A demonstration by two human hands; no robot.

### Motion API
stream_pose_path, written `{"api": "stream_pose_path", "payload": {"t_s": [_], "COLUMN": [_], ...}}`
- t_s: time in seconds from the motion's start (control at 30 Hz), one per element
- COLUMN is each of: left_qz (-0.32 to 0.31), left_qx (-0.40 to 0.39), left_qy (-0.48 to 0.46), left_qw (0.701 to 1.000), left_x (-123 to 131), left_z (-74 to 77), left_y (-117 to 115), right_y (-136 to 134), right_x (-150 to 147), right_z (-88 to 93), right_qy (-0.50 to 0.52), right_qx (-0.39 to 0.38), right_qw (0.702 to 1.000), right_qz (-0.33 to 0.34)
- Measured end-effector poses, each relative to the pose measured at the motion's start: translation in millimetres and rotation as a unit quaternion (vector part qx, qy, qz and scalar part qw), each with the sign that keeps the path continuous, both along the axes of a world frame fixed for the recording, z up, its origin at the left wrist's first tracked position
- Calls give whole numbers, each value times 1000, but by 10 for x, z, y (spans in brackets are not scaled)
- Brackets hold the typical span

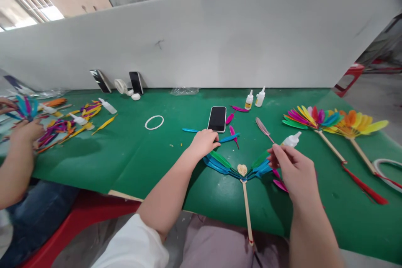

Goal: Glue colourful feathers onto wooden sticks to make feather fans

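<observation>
My right hand (293,169) pinches the thin quill of a dull pink feather (263,128), which points up and left over the table. My left hand (204,145) rests on the table with curled fingers closed at a blue feather (229,138); part of the grip is hidden. Between my hands lies a feather fan with a wooden handle (247,209) and a pale heart-shaped piece (242,170) at its centre. Green feathers (220,158) and blue feathers (216,166) spread from it to both sides. Magenta feathers (280,185) lie partly under my right hand.
A phone (217,119) lies behind my left hand. Glue bottles (249,100) stand near the partition (194,46); another bottle (292,139) lies by my right hand. Two finished-looking fans (329,142) lie right. At left, a co-worker's hands (27,132) hold feathers. A white ring (154,122) lies between.
</observation>
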State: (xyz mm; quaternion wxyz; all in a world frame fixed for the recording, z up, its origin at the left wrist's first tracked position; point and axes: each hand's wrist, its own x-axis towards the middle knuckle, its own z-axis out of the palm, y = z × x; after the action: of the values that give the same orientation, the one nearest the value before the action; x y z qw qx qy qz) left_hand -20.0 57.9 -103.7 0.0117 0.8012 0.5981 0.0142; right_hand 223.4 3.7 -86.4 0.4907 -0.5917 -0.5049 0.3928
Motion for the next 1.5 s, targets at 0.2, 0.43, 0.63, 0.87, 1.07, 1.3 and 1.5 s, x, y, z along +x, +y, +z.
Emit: {"api": "stream_pose_path", "payload": {"t_s": [0.2, 0.43, 0.63, 0.87, 1.07, 1.3, 1.5], "left_qz": [9, -6, -100, -159, 0, -1, -62], "left_qx": [-1, -24, -43, -21, 64, 85, 177], "left_qy": [8, -70, -182, -196, -107, 0, 1], "left_qw": [1000, 997, 977, 967, 992, 996, 982], "left_x": [100, 28, 179, 454, -540, -1268, -1107], "left_z": [-35, 3, 182, 212, 84, -235, -79], "left_y": [11, 29, -118, -284, 38, 122, -20], "right_y": [2, -12, -1, 55, 110, 102, 84], "right_x": [-15, -47, -262, -439, -272, -275, -279], "right_z": [-1, 27, 17, -130, -130, -120, -88], "right_qy": [-8, -1, 31, -10, 110, 120, 141], "right_qx": [9, 11, -30, -47, -24, -7, -28], "right_qw": [1000, 1000, 998, 997, 994, 993, 988], "right_qz": [0, -6, 50, 55, -13, -11, 50]}}
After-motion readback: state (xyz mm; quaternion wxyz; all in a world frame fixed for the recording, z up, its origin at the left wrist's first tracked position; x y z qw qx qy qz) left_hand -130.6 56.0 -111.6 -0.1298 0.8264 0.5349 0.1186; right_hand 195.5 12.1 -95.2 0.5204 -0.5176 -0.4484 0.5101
